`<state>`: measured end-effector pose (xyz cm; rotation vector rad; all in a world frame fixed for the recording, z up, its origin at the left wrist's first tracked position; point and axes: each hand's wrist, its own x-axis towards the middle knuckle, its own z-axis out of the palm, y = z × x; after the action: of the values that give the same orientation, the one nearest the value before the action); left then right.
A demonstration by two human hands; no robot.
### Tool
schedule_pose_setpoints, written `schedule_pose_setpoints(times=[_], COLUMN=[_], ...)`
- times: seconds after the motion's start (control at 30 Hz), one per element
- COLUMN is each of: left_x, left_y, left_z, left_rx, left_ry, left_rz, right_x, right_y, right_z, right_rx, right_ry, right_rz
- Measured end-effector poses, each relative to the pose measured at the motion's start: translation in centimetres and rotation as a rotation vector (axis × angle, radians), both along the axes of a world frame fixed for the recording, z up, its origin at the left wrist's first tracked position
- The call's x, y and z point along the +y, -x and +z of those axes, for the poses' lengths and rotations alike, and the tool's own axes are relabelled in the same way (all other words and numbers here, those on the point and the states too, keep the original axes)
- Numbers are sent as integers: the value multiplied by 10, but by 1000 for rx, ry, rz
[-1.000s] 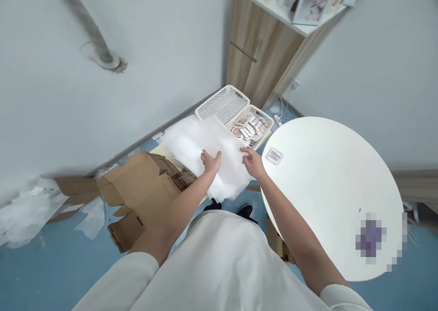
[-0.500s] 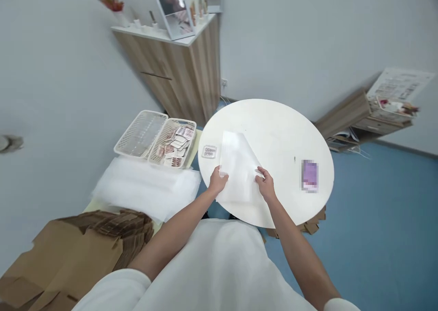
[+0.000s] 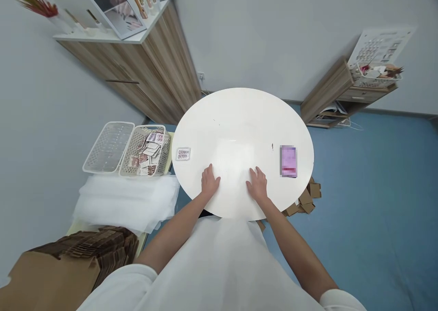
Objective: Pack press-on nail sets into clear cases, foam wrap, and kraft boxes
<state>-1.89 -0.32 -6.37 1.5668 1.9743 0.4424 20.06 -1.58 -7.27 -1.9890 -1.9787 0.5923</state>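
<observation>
Both the left hand [image 3: 209,183] and the right hand [image 3: 258,185] lie palm down just below the middle of the frame, fingers loosely spread, thumbs angled inward; neither has hold of anything. Between them is what looks like a thin translucent sheet [image 3: 235,165], a slightly brighter patch whose edges are hard to tell from the white counter [image 3: 246,108]; whether the fingertips press on the sheet or on the surface beside it is not clear.

The step in hand appears to be laying this sheet flat. Smoothing it further would call for light, even pressure outward; picking it up again would need a fingertip worked under one edge, as so thin a film gives little to pinch.

Farther out on the round top, a small clear pack [image 3: 183,154] sits near its left edge, beyond the left hand, and a pixelated purple item [image 3: 289,160] lies toward its right edge, apart from the right hand. Neither is touched.

In the left of the frame, a white basket [image 3: 165,155] of patterned cards stands against a second basket [image 3: 99,171] with clear contents. Just below them is a pile of white sheets [image 3: 126,199], and in the lower left corner, folded cardboard [image 3: 51,274]. A wood-grain cabinet [image 3: 137,69] fills much of the upper left.
</observation>
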Motion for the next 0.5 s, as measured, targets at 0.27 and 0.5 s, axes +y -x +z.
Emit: schedule_pose_setpoints(times=[0.27, 0.5], left_x=[-16, -2], left_y=[6, 3], left_z=[-1, -4], left_rx=[159, 115], left_ry=[-32, -61], left_rz=[-416, -469], right_x=[-6, -2], right_y=[9, 0], right_z=[-6, -7], right_rx=[-119, -149], right_ry=[67, 67], right_rz=[263, 224])
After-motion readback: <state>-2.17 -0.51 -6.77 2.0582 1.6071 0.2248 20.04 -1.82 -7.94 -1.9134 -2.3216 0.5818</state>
